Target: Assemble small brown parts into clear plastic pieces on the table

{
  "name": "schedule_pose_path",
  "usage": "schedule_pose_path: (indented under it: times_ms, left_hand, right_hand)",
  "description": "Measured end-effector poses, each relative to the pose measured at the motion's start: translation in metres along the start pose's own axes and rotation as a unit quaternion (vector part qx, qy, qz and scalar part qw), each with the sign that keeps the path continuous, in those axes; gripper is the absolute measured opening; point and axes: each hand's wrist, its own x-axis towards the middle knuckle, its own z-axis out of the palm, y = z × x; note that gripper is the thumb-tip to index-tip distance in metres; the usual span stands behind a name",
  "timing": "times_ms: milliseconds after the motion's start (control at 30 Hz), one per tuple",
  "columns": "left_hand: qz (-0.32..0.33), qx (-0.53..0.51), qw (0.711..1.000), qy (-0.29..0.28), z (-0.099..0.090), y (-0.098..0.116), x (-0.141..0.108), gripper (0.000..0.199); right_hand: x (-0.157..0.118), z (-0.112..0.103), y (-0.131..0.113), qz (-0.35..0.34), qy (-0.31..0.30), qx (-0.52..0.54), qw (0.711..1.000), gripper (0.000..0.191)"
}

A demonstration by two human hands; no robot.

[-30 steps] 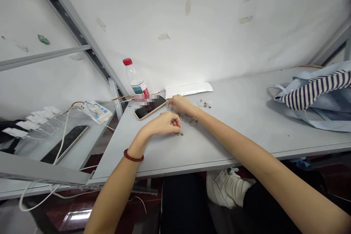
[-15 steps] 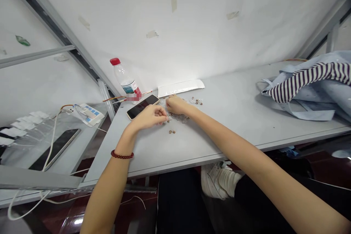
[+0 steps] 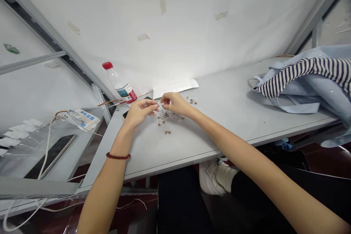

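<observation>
Right hand (image 3: 175, 104) pinched shut, anything held too small to tell | left hand (image 3: 141, 109) open, fingers reaching toward it | brown beads (image 3: 166, 116) among clear plastic (image 3: 172, 117) beneath, on table (image 3: 219, 128)

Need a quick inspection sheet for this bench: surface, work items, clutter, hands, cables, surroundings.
Surface: grey table, flat, no spills seen.
Work items: small brown pieces and clear plastic bits lie scattered in front of the hands.
Hands: left hand and right hand are close together over the clear bits; anything held is too small to tell.
Clutter: phone, partly hidden by the left hand; water bottle; white packet; striped cloth.
Cables: thin orange wire behind the table; white cable at lower left.
Surroundings: white wall with tape scraps; dark-screened tablet to the left.
</observation>
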Motion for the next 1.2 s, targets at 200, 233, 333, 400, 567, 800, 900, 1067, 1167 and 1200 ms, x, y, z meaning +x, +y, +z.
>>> schedule_pose_path:
  times_ms: [200, 233, 333, 400, 567, 800, 900, 1067, 1167, 1200]
  left_hand:
    - [0.016, 0.006, 1.000, 0.010, 0.005, -0.006, 0.003, 0.034]
    - [0.017, 0.009, 1.000, 0.016, 0.005, -0.007, 0.003, 0.035]
    - [0.018, 0.022, 0.999, 0.025, 0.005, -0.008, 0.003, 0.035]
    - [0.020, 0.028, 0.999, 0.026, 0.006, -0.008, 0.003, 0.033]
    - [0.024, 0.045, 0.998, 0.045, 0.009, -0.007, 0.003, 0.030]
    - [0.003, 0.018, 0.998, 0.065, 0.010, -0.009, 0.002, 0.026]
    - [-0.019, 0.003, 0.998, 0.060, 0.009, -0.010, 0.002, 0.026]
    - [-0.045, -0.006, 0.998, 0.054, 0.009, -0.009, 0.002, 0.031]
    - [-0.057, -0.044, 0.997, 0.011, 0.011, -0.009, 0.002, 0.032]
    - [-0.054, -0.059, 0.997, 0.000, 0.012, -0.009, 0.002, 0.032]
  right_hand:
    - [0.000, 0.009, -0.001, -0.040, 0.008, -0.051, 0.998, 0.010]
    - [-0.001, 0.009, -0.002, -0.041, 0.008, -0.060, 0.997, 0.010]
    - [-0.002, 0.009, -0.004, -0.038, 0.006, -0.085, 0.996, 0.010]
    - [-0.003, 0.009, -0.006, -0.036, 0.006, -0.102, 0.994, 0.010]
    - [-0.003, 0.009, -0.010, -0.038, 0.010, -0.145, 0.989, 0.011]
    - [-0.003, 0.011, -0.014, -0.029, -0.004, -0.202, 0.979, 0.012]
    - [-0.003, 0.012, -0.013, -0.033, -0.002, -0.208, 0.978, 0.011]
    - [-0.003, 0.016, -0.012, -0.041, 0.013, -0.208, 0.977, 0.009]
    - [-0.004, 0.016, -0.012, -0.052, 0.024, -0.196, 0.979, 0.009]
    - [-0.004, 0.017, -0.012, -0.054, 0.027, -0.188, 0.980, 0.009]
